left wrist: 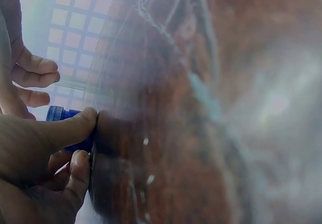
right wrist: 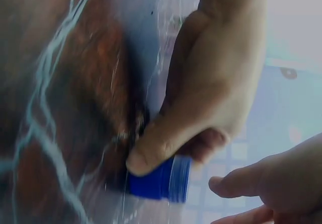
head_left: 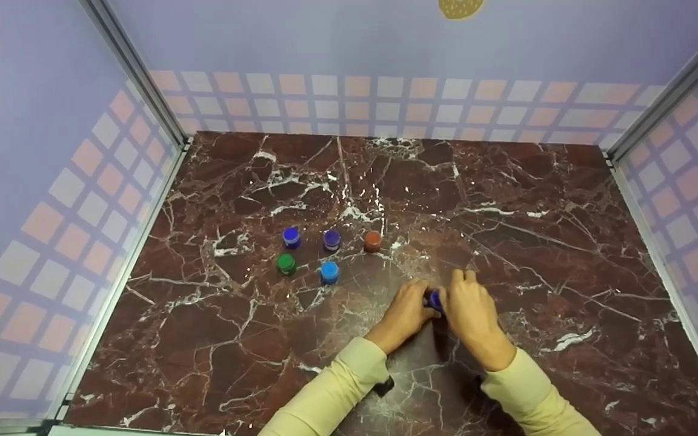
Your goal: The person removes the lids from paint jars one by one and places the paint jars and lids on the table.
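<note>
In front of the person, my left hand (head_left: 408, 312) pinches a small blue jar (right wrist: 150, 182) between thumb and fingers, low over the table. The jar's ribbed upper end (left wrist: 55, 114) sticks up past the thumb. Beside it is my right hand (head_left: 471, 309), its thumb and fingers spread apart close to the ribbed end; a gap shows between them and the jar in the right wrist view. From above, the hands hide most of the jar.
Several small jars stand on the marbled table (head_left: 234, 351) to the left: blue (head_left: 291, 237), purple (head_left: 331, 240), orange-red (head_left: 372, 241), green (head_left: 286, 263) and light blue (head_left: 329, 272). Lilac panels with a tile pattern (head_left: 385, 109) enclose the back and sides.
</note>
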{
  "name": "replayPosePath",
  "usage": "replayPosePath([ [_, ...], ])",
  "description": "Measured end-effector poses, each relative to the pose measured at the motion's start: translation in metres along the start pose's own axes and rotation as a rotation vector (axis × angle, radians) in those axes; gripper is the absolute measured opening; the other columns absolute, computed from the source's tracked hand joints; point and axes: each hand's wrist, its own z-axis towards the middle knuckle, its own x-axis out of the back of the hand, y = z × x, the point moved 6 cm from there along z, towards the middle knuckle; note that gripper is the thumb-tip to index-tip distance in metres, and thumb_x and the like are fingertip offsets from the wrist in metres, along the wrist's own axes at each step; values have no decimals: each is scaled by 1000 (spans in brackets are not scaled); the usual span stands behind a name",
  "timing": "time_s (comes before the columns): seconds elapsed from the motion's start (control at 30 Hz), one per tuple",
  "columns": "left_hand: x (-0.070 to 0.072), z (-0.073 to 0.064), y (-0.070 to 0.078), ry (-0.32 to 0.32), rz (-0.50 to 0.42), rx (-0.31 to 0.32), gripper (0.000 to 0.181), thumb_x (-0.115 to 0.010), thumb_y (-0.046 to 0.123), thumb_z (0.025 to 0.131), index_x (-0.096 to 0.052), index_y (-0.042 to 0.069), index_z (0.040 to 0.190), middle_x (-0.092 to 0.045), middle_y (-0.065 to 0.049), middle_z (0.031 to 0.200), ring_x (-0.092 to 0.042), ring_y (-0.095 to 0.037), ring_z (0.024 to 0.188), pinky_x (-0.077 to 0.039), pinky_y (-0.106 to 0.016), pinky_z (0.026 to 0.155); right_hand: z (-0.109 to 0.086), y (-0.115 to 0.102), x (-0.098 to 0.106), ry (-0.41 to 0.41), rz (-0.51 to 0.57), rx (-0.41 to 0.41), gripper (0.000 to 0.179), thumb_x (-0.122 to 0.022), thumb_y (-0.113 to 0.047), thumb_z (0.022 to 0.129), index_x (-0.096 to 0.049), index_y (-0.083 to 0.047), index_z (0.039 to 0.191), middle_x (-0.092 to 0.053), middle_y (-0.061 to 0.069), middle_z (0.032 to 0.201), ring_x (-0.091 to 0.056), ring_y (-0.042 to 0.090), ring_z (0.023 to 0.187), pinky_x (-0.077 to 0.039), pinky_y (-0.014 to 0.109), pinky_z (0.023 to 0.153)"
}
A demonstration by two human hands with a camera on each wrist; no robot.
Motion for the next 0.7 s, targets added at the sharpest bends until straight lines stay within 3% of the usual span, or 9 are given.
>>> replayPosePath([
  [0.3, 1, 0, 0, 3, 43, -69, 18, -74, -4, 75, -68, 3, 91, -64, -6, 84, -63, -21, 79, -53, -30, 76, -9, -15, -12, 39, -92, 47, 33, -83, -15, 85, -58, 7, 85, -58, 23, 82, -64, 43, 71, -57, 52, 56],
  [0.7, 0, -1, 0, 37, 27, -96, 22, -75, -7, 75, -70, 2, 94, -70, -8, 89, -68, -23, 85, -54, -30, 79, -8, -23, -13, 44, -118, 142, 26, -82, -5, 79, -59, 6, 81, -58, 21, 73, -65, 40, 62, -56, 48, 53],
])
